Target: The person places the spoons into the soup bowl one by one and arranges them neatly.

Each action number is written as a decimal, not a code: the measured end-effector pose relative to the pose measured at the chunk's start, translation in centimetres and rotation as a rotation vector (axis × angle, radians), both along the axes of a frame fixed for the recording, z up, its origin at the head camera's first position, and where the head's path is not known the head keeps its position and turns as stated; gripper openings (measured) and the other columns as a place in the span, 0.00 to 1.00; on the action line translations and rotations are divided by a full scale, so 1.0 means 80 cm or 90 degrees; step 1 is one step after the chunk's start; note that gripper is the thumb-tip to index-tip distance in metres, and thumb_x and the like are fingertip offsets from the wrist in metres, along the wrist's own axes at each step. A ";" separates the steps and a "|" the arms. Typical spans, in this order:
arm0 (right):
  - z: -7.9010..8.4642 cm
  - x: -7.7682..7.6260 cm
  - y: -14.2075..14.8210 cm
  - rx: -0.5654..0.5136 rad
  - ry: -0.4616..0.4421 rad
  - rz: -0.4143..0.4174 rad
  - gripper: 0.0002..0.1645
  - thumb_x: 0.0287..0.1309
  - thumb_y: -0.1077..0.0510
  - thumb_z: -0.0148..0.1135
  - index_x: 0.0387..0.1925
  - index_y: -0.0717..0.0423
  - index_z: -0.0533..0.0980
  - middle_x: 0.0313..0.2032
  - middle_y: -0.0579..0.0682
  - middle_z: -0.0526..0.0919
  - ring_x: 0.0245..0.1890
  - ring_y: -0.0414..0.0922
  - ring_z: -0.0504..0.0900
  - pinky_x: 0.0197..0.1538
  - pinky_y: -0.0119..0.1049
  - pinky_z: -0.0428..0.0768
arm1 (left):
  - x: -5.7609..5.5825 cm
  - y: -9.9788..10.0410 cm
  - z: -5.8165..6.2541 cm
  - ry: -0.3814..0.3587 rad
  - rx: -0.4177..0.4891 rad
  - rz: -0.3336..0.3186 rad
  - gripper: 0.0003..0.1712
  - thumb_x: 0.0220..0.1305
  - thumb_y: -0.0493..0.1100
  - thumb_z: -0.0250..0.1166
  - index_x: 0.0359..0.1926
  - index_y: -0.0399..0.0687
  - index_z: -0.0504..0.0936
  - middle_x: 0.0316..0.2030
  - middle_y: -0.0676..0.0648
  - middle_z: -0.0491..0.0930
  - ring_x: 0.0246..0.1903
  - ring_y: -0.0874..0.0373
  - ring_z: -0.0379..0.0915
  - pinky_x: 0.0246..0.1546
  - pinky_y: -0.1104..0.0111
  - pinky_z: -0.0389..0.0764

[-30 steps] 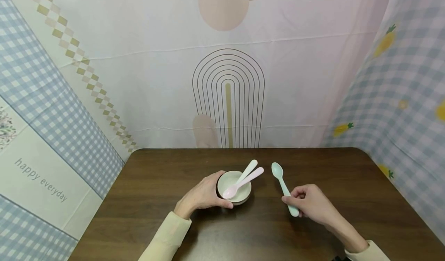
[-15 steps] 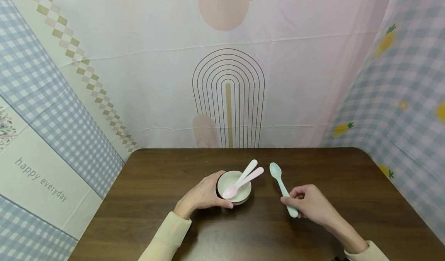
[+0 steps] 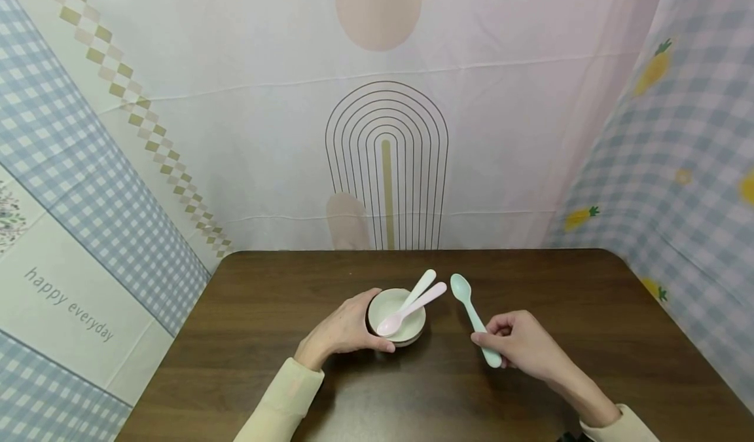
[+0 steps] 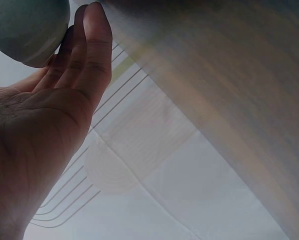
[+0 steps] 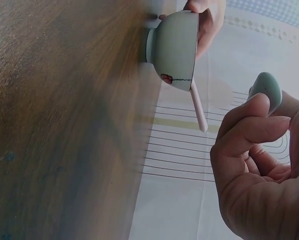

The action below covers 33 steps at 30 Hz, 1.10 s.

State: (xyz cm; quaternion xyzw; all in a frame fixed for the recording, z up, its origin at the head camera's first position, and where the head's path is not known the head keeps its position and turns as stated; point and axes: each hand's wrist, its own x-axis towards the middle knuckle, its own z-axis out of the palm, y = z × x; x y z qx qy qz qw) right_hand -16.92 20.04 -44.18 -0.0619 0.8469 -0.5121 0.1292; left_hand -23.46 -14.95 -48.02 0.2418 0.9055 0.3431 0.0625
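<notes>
A small pale bowl (image 3: pixel 383 306) sits near the middle of the table, a red mark on its outside wall in the right wrist view. My left hand (image 3: pixel 349 327) grips its left side, thumb in front and fingers behind. A pink spoon (image 3: pixel 406 313) and a white spoon (image 3: pixel 420 287) cross in the bowl, handles jutting to the upper right; the white spoon's head is hidden. To the right, my right hand (image 3: pixel 525 345) pinches a mint-green spoon (image 3: pixel 474 316) by its handle. The scoop points away from me, apart from the bowl, with the handle end (image 5: pixel 267 91) showing beyond the fingertips.
The dark brown wooden table (image 3: pixel 259 363) has rounded far corners. Behind its far edge hangs a patterned white cloth (image 3: pixel 283 167). Checked blue cloths close off the left and right sides.
The right hand has shifted slightly left, bringing the green spoon's scoop closer to the bowl. The left hand, bowl and two other spoons stay in place.
</notes>
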 end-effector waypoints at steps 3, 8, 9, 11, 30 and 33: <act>0.000 0.000 -0.001 -0.003 -0.003 0.006 0.17 0.67 0.53 0.76 0.32 0.64 0.83 0.21 0.44 0.80 0.19 0.36 0.74 0.24 0.31 0.75 | 0.000 0.000 0.000 0.001 -0.001 -0.001 0.53 0.43 0.61 0.90 0.69 0.54 0.77 0.54 0.55 0.86 0.53 0.58 0.82 0.58 0.59 0.82; -0.002 0.000 -0.002 -0.009 -0.003 0.014 0.17 0.67 0.53 0.76 0.32 0.65 0.83 0.21 0.45 0.80 0.19 0.36 0.74 0.24 0.30 0.74 | 0.000 0.000 0.000 0.002 -0.001 0.000 0.54 0.42 0.61 0.90 0.69 0.53 0.77 0.55 0.55 0.86 0.53 0.58 0.82 0.58 0.59 0.82; -0.002 0.000 -0.002 -0.010 -0.003 0.015 0.17 0.67 0.54 0.75 0.32 0.65 0.83 0.21 0.45 0.80 0.19 0.36 0.74 0.24 0.30 0.74 | 0.000 0.000 0.000 0.001 -0.001 0.000 0.54 0.42 0.61 0.90 0.69 0.54 0.77 0.55 0.55 0.86 0.53 0.58 0.82 0.58 0.59 0.82; -0.003 0.000 -0.003 -0.012 -0.006 0.017 0.17 0.67 0.54 0.75 0.32 0.65 0.83 0.21 0.44 0.80 0.19 0.36 0.74 0.24 0.30 0.74 | 0.000 0.000 -0.001 0.001 -0.001 0.000 0.54 0.42 0.61 0.90 0.70 0.54 0.76 0.55 0.54 0.86 0.53 0.58 0.82 0.58 0.59 0.82; -0.005 0.000 -0.010 -0.019 -0.014 0.036 0.18 0.67 0.54 0.75 0.30 0.65 0.82 0.20 0.43 0.79 0.19 0.35 0.73 0.23 0.29 0.73 | 0.000 0.000 0.000 0.006 -0.002 -0.002 0.54 0.43 0.61 0.90 0.70 0.54 0.76 0.55 0.55 0.85 0.53 0.58 0.82 0.58 0.59 0.82; -0.004 0.000 -0.011 -0.019 -0.013 0.039 0.18 0.68 0.54 0.75 0.30 0.65 0.82 0.20 0.44 0.79 0.18 0.35 0.73 0.23 0.29 0.73 | -0.001 0.000 0.000 0.008 0.000 -0.006 0.53 0.43 0.61 0.90 0.69 0.54 0.77 0.55 0.55 0.85 0.53 0.58 0.82 0.58 0.59 0.82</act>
